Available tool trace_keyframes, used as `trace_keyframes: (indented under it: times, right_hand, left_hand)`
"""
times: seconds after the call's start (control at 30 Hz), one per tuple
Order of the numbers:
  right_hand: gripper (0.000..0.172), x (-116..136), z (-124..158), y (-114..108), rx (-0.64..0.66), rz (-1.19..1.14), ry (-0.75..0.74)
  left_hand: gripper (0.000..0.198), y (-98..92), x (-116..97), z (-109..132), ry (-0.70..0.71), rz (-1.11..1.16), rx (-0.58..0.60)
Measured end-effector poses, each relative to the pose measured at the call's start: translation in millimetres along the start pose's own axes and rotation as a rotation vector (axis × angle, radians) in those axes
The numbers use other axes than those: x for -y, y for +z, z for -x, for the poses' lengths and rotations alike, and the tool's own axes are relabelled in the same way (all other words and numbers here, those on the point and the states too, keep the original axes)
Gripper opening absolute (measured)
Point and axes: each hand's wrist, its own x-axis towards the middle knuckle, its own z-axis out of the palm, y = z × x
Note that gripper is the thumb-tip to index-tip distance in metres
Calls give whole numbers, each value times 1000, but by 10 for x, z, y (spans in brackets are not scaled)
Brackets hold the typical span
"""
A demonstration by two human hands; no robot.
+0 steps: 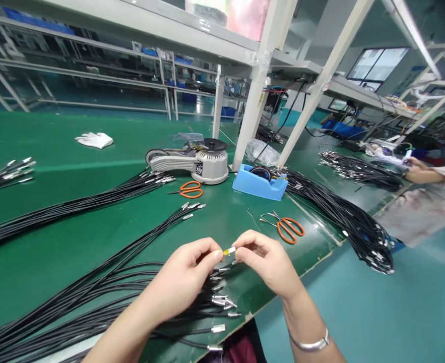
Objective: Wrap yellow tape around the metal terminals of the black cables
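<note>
My left hand (188, 272) and my right hand (267, 259) meet above the front edge of the green table. Between their fingertips is a small connector (230, 251), silvery with a yellow band. The left thumb and forefinger pinch its yellow end; the right fingertips close on its silver end. Black cables (131, 287) with metal ends lie under and beside my left hand. A smaller bunch of cables (162, 227) runs diagonally behind it. Orange-handled scissors (290, 229) rest behind my right hand.
A grey tape machine (207, 166), a blue tape dispenser (260, 182) and more orange scissors (191, 189) stand or lie farther back. A white glove (94, 140) is at the back left. Cable bundles (331, 201) lie right, near another person's arm (426, 172). White posts rise behind the dispenser.
</note>
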Motion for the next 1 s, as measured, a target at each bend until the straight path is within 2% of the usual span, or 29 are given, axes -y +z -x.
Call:
trace_keyframes:
  times: [0.1, 0.3, 0.43, 0.5, 0.6, 0.7, 0.77, 0.83, 0.93, 1.0]
  right_hand:
    - [12, 29, 5, 13, -12, -31, 107]
    - [14, 73, 67, 7, -28, -68, 155]
    - [14, 80, 137, -66, 27, 33, 185]
    - [15, 65, 151, -93, 31, 86, 207]
    - [17, 3, 140, -113, 15, 100, 231]
    - [20, -82, 121, -121, -24, 96, 257]
    - [21, -124, 119, -125, -30, 97, 269]
    - [21, -148, 126, -129, -29, 91, 271]
    - [22, -161, 147, -134, -48, 75, 269]
    - [22, -164, 163, -134, -69, 71, 271]
  left_hand:
    - [26, 78, -18, 5, 34, -129, -27]
    - [25, 181, -8, -30, 106, -175, 35]
    - [26, 283, -12, -55, 134, -252, -9]
    - [27, 293, -28, -65, 110, -243, 11]
    - [29, 175, -68, -53, 30, -150, 18]
    - [32, -48, -71, 28, -1, -137, -176]
    - [32, -161, -19, 106, 1, -257, -227]
    - [30, -200, 78, 169, 19, -398, -146]
    - [27, -153, 248, 192, 63, -526, 6]
    - [26, -104, 319, 165, 83, -555, 47]
